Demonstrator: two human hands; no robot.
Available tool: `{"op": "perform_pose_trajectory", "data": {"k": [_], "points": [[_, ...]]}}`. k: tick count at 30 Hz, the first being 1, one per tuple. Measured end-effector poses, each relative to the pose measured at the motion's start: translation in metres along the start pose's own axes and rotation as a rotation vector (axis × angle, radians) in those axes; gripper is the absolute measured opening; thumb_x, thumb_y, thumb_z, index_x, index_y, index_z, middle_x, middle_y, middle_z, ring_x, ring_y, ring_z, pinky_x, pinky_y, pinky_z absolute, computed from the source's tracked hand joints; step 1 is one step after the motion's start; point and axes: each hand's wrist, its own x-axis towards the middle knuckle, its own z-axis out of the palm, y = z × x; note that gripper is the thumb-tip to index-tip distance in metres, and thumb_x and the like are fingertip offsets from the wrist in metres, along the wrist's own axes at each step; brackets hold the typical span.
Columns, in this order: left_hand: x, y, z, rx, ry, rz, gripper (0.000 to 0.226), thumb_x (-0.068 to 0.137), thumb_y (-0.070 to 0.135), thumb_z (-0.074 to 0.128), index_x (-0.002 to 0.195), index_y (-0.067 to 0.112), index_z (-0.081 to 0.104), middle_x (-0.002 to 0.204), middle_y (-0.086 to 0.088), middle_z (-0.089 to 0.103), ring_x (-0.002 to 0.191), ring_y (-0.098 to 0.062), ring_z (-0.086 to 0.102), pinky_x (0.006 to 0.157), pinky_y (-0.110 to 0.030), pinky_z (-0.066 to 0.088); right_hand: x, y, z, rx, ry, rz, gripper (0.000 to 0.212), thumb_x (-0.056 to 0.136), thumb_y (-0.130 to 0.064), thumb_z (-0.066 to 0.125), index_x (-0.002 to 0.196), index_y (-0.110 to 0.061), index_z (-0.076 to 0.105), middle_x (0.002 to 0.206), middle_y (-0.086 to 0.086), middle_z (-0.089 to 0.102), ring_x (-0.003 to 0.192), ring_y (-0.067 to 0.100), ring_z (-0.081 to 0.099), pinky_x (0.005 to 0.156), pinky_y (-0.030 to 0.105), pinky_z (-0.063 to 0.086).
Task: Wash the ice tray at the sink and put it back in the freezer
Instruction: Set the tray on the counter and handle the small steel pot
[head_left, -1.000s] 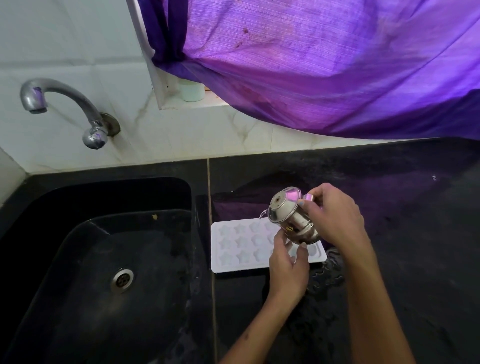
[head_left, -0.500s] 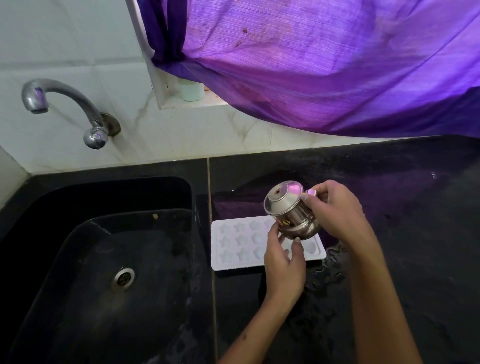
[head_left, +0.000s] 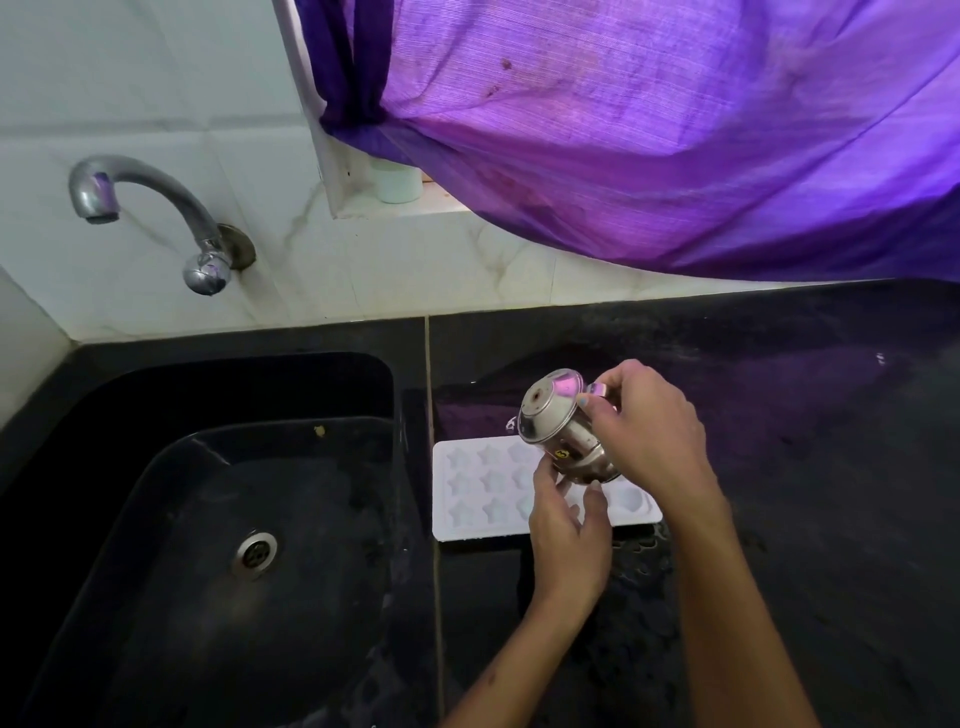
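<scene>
A white ice tray (head_left: 480, 488) with star-shaped cells lies flat on the black counter just right of the sink. Over its right half I hold a small steel jug (head_left: 558, 431), tipped so its base faces up and to the left. My right hand (head_left: 652, 431) grips the jug by its handle. My left hand (head_left: 569, 535) touches the jug's lower rim from below with its fingertips. Both hands hide the tray's right middle part.
The black sink (head_left: 218, 519) with a steel drain (head_left: 255, 553) fills the left. A steel tap (head_left: 145, 208) sticks out of the white tiled wall above it; no water runs. A purple curtain (head_left: 649, 130) hangs over the counter (head_left: 805, 467). A white container (head_left: 399, 182) stands on the sill.
The jug has risen slightly and turned, its base tipping further up. Both hands moved up a little with it. The tray stays in place.
</scene>
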Motion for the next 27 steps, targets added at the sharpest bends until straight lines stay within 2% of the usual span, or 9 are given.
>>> {"op": "perform_pose_trajectory", "data": {"k": [5,11,17,22,27], "points": [[-0.0013,0.0028,-0.0021,0.01,0.009,-0.008,0.04,0.093,0.006,0.05,0.125,0.028,0.042,0.105,0.029,0.055,0.094,0.025,0.05,0.082,-0.003,0.038,0.0001,-0.0026,0.0044,-0.006,0.006,-0.022,0.01,0.095,-0.023,0.055,0.103,-0.018,0.056,0.097,0.0,0.06,0.083,0.019,0.058,0.068,0.033,0.045],[-0.0009,0.0024,-0.0036,0.008,0.005,-0.011,0.041,0.092,0.005,0.05,0.129,0.021,0.042,0.105,0.029,0.054,0.094,0.025,0.05,0.081,-0.001,0.037,0.0004,-0.0043,0.0073,-0.009,-0.004,-0.028,0.008,0.094,-0.024,0.056,0.1,-0.018,0.056,0.096,-0.001,0.06,0.081,0.017,0.058,0.068,0.033,0.045],[-0.0016,0.0034,-0.0043,0.006,0.002,-0.021,0.041,0.093,0.006,0.05,0.127,0.026,0.042,0.105,0.03,0.053,0.092,0.028,0.048,0.082,-0.003,0.038,-0.0005,-0.0048,0.0081,-0.014,-0.009,-0.028,0.01,0.094,-0.025,0.056,0.101,-0.018,0.056,0.097,-0.001,0.059,0.081,0.017,0.057,0.067,0.032,0.043],[-0.0024,0.0031,-0.0048,0.004,0.023,-0.015,0.041,0.092,0.007,0.051,0.127,0.027,0.043,0.106,0.026,0.057,0.093,0.024,0.051,0.076,0.001,0.04,-0.0012,-0.0044,0.006,0.013,-0.021,-0.015,0.007,0.094,-0.024,0.055,0.099,-0.018,0.055,0.096,-0.002,0.059,0.082,0.018,0.055,0.069,0.033,0.043],[-0.0027,0.0016,-0.0053,-0.005,0.045,0.0,0.044,0.092,0.01,0.051,0.132,0.025,0.043,0.114,0.023,0.057,0.101,0.02,0.049,0.082,-0.002,0.038,-0.0028,-0.0034,0.0014,0.076,-0.046,-0.008,0.009,0.094,-0.026,0.056,0.095,-0.017,0.055,0.093,-0.001,0.06,0.083,0.018,0.055,0.072,0.035,0.046]]}}
